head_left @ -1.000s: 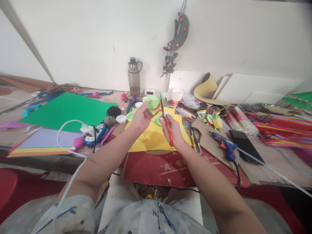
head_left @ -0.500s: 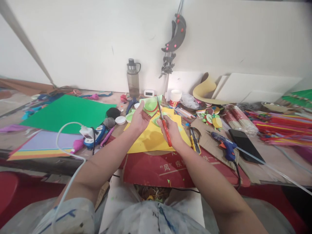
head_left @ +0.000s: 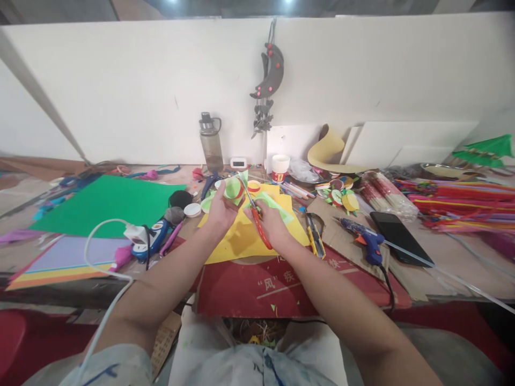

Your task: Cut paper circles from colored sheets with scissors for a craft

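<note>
My left hand (head_left: pixel 222 214) is closed on a piece of light green paper (head_left: pixel 234 188) that carries a round outline with a reddish edge. In my right hand (head_left: pixel 270 221) is a pair of scissors (head_left: pixel 261 230) with red handles. The blades point up and away from me and meet the right side of the green paper. Both hands are above yellow paper sheets (head_left: pixel 225 247), where another light green piece (head_left: pixel 277 206) lies by my right hand. A red board with white writing (head_left: pixel 249 289) is under the yellow sheets.
Right of the yellow sheets lie a yellow utility knife (head_left: pixel 315 236), a blue glue gun (head_left: pixel 368 244) and a black phone (head_left: pixel 402 238). Left are a large green sheet (head_left: pixel 108 206) and a white cable (head_left: pixel 90 241). A water bottle (head_left: pixel 211 145) and paper cup (head_left: pixel 280 167) stand behind.
My view has tilted up and shifted slightly right. The green paper is turned in my left hand, and the scissors remain at its right edge.
</note>
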Demonstrator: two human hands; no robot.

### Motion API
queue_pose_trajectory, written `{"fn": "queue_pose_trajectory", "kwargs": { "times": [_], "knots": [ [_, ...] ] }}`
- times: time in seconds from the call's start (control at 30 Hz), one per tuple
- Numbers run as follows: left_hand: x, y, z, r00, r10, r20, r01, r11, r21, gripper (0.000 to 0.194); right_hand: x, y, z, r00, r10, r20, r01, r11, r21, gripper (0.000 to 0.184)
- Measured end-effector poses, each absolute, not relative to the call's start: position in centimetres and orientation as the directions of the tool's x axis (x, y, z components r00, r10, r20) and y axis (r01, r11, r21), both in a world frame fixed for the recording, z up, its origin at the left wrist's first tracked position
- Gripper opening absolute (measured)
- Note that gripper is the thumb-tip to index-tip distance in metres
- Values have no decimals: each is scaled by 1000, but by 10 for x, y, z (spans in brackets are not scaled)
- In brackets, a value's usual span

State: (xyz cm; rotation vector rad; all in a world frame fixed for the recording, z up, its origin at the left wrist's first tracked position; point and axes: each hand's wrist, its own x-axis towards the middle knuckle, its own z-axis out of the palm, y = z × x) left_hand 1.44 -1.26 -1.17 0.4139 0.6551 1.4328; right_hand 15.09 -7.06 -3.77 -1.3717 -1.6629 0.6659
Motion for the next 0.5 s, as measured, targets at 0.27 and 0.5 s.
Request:
{"fn": "queue_pose_trajectory", "kwargs": {
  "times": [0.27, 0.5],
  "knots": [
    [11, -9, -14, 38, 991, -131, -766, 113, 633, 18, 152, -74, -33, -59, 958, 279, 373, 280, -884, 55],
    [14, -10, -16, 95, 990, -100, -746, 138, 651, 19, 154, -71, -40, -72, 959, 274, 271, 283, -920, 53]
  ]
}}
